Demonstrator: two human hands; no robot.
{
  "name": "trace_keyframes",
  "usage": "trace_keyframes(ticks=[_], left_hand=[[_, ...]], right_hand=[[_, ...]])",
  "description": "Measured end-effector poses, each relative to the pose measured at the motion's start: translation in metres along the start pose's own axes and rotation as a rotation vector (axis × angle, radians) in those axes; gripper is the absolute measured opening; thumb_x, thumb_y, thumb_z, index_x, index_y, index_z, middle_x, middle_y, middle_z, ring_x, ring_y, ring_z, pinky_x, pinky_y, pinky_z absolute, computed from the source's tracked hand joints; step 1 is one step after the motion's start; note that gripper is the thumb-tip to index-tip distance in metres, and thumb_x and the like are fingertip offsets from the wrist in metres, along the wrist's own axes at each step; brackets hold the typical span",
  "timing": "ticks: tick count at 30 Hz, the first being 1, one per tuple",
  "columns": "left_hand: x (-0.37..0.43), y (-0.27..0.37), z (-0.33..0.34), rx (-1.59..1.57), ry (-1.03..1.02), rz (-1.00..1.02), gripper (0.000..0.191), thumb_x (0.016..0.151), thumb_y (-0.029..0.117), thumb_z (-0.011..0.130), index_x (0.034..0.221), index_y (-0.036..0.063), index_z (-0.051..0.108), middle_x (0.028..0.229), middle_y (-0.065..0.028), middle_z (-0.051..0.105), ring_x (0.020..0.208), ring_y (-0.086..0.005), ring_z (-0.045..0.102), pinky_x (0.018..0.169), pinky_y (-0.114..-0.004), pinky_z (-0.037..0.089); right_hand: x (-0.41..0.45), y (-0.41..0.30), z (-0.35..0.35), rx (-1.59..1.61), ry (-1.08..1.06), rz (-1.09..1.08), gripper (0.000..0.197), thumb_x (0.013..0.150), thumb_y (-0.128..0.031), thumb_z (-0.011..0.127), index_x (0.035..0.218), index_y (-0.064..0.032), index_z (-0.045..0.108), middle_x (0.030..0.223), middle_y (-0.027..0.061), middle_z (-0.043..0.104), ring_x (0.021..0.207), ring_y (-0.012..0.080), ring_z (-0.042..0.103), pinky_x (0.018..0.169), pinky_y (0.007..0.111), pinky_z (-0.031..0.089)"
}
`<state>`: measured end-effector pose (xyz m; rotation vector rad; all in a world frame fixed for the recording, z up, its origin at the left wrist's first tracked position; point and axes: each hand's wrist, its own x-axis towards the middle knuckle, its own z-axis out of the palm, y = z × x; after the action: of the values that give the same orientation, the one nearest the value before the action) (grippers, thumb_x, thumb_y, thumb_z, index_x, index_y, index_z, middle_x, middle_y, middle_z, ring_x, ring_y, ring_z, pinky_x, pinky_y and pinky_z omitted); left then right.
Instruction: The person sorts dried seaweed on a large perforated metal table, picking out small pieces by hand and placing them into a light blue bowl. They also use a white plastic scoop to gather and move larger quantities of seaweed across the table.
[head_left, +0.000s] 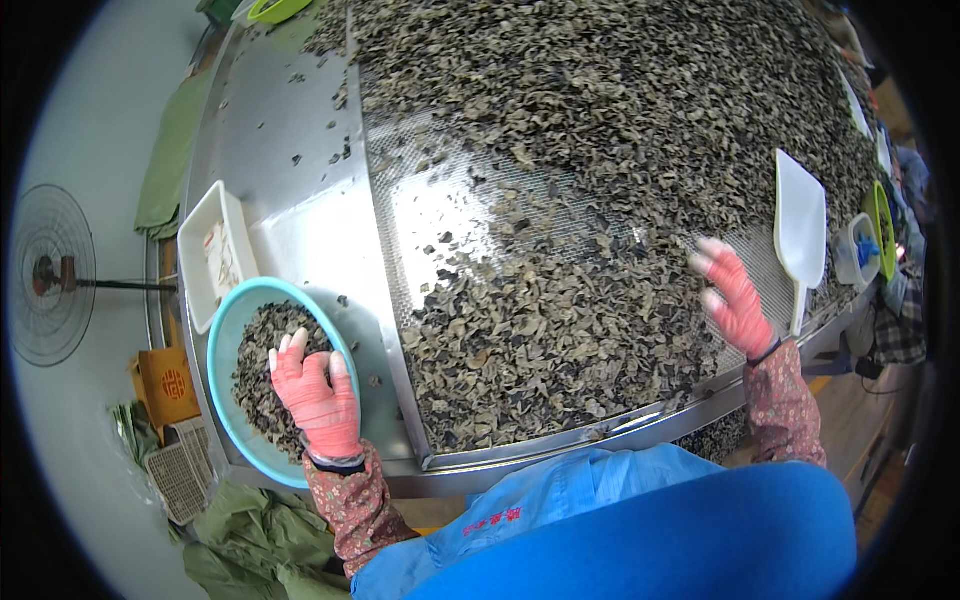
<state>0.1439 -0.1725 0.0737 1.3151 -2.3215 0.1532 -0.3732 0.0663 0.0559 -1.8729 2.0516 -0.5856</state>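
Dried dark fungus pieces (540, 337) lie spread on a perforated metal tray in front of me, with a much larger heap (615, 97) behind them. My left hand (315, 390), in a pink glove with bare fingertips, is over the right side of a turquoise basin (214, 360) that holds more of the dark pieces. Its fingers are spread, and I see nothing held in them. My right hand (731, 300), gloved the same way, hovers at the right edge of the spread pieces with its fingers apart and nothing visible in it. A white plastic scoop (801, 217) rests to its right.
A white rectangular tray (193, 262) with small debris stands behind the basin. A metal divider (382, 285) separates the steel surface from the perforated one. At the right are a clear plastic container (846, 255) with something blue inside and a green basin (889, 240). A person is partly visible beyond.
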Motion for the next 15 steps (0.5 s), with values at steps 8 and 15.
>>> trace_keyframes(ticks=[8, 15], left_hand=[[0.01, 0.081, 0.041, -0.305, -0.266, 0.169, 0.033, 0.09, 0.033, 0.072, 0.11, 0.0067, 0.069, 0.134, -0.0186, 0.06, 0.128, -0.0419, 0.053, 0.116, -0.058, 0.033], [0.002, 0.146, 0.07, -0.422, -0.582, 0.393, 0.067, 0.092, 0.052, 0.066, 0.144, 0.0105, 0.056, 0.15, -0.0182, 0.049, 0.14, -0.0427, 0.043, 0.121, -0.059, 0.023]], right_hand=[[0.086, 0.033, 0.05, -0.204, 0.06, 0.408, 0.062, 0.101, -0.041, 0.055, 0.157, -0.0195, 0.04, 0.164, 0.0199, 0.03, 0.152, 0.0423, 0.024, 0.124, 0.057, 0.019], [0.081, -0.073, 0.057, -0.139, -0.577, -0.117, 0.06, 0.102, -0.053, 0.046, 0.155, -0.0256, 0.043, 0.167, 0.0173, 0.027, 0.154, 0.0456, 0.019, 0.118, 0.073, 0.01]])
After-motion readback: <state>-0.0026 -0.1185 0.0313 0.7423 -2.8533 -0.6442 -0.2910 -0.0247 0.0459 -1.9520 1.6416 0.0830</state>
